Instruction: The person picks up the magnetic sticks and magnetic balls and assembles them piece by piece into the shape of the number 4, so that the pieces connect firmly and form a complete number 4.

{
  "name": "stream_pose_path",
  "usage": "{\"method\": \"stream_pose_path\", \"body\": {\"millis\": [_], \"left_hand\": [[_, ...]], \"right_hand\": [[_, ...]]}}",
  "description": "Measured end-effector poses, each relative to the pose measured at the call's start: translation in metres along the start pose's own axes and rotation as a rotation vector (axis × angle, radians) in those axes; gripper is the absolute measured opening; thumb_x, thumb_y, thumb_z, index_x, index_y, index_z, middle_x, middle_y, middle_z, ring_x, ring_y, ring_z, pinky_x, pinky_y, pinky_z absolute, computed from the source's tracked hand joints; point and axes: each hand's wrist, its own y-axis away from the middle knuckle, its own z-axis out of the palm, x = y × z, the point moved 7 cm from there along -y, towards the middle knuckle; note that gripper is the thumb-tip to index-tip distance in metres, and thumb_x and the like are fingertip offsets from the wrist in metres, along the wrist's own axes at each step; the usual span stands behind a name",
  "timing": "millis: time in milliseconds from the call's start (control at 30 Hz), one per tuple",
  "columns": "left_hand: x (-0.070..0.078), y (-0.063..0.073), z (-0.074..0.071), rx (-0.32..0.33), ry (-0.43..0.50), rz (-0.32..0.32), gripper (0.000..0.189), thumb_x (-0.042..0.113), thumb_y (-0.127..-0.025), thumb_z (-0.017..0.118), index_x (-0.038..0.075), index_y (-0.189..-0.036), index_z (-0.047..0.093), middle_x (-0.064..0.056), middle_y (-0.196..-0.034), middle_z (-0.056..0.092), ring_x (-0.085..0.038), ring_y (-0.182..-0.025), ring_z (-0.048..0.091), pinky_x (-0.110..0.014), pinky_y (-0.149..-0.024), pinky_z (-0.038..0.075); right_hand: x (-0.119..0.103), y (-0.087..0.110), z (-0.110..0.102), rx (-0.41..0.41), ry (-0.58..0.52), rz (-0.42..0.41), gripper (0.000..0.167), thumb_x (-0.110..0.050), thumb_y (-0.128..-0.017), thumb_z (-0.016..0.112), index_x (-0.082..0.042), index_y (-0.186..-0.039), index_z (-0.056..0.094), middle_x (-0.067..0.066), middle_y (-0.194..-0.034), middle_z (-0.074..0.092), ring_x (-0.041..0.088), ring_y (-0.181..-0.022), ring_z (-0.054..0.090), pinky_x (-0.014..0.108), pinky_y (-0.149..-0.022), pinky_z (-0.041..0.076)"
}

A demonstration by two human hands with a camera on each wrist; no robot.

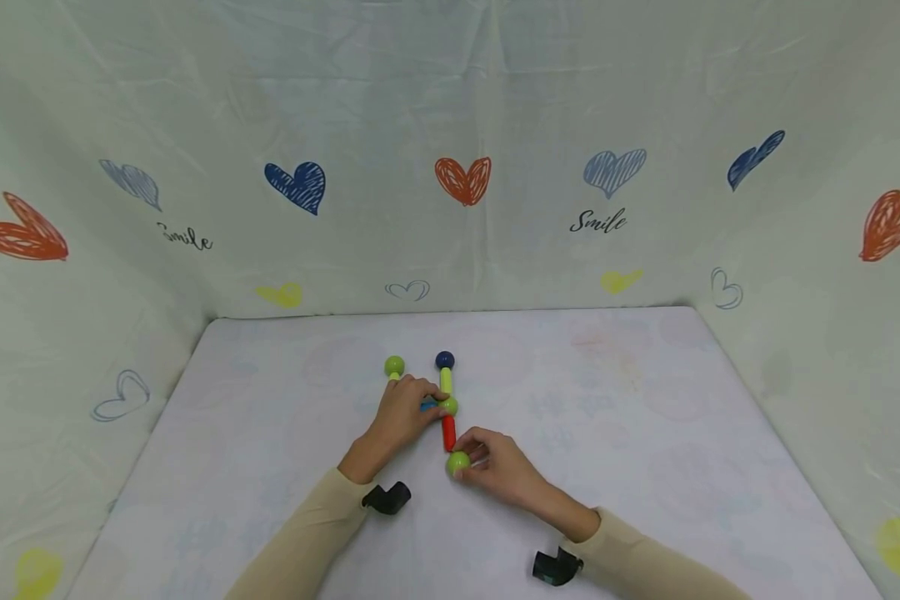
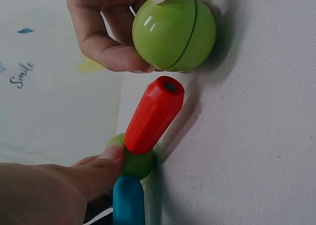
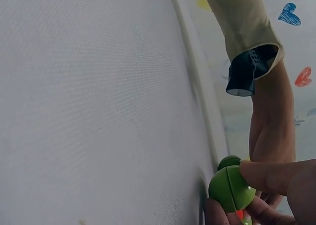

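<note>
My left hand (image 1: pixel 403 410) pinches a green ball (image 1: pixel 450 407) in the middle of a ball-and-rod figure on the table. From that ball a red rod (image 1: pixel 449 433) points toward me, a yellow-green rod (image 1: pixel 446 381) leads away to a dark blue ball (image 1: pixel 445 360), and a blue rod (image 1: pixel 428 406) runs left under the fingers. Between thumb and fingers, my right hand (image 1: pixel 501 468) holds another green ball (image 2: pixel 174 31). In the left wrist view a small gap separates it from the red rod's bare end. Another green ball (image 1: pixel 394 365) sits back left, its rod mostly hidden.
A pale tabletop (image 1: pixel 645 417) lies under everything. Behind it hangs a white cloth (image 1: pixel 532 100) printed with hearts and words. Black wrist devices (image 1: pixel 387 498) protrude near both cuffs, close above the table.
</note>
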Motion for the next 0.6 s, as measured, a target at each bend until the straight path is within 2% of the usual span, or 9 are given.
{"method": "stream_pose_path", "body": {"millis": [367, 600], "left_hand": [[0.0010, 0.0006, -0.0005, 0.010, 0.022, -0.002, 0.020, 0.017, -0.090, 0.085, 0.010, -0.108, 0.083, -0.004, -0.106, 0.080, -0.024, -0.099, 0.064, -0.048, -0.096, 0.045], [0.0010, 0.0016, -0.0001, 0.007, 0.009, -0.006, 0.019, 0.017, -0.090, 0.086, 0.010, -0.108, 0.083, -0.004, -0.105, 0.080, -0.023, -0.098, 0.064, -0.048, -0.096, 0.046]], "right_hand": [[-0.0044, -0.0011, 0.0037, 0.030, 0.016, -0.007, 0.031, 0.001, -0.087, 0.083, -0.001, -0.112, 0.064, 0.006, -0.104, 0.069, 0.022, -0.096, 0.068, 0.026, -0.079, 0.059], [-0.0056, -0.0024, 0.0041, 0.046, 0.010, -0.005, 0.032, 0.001, -0.086, 0.084, -0.002, -0.110, 0.062, 0.005, -0.102, 0.068, 0.020, -0.094, 0.067, 0.022, -0.076, 0.057]]}}
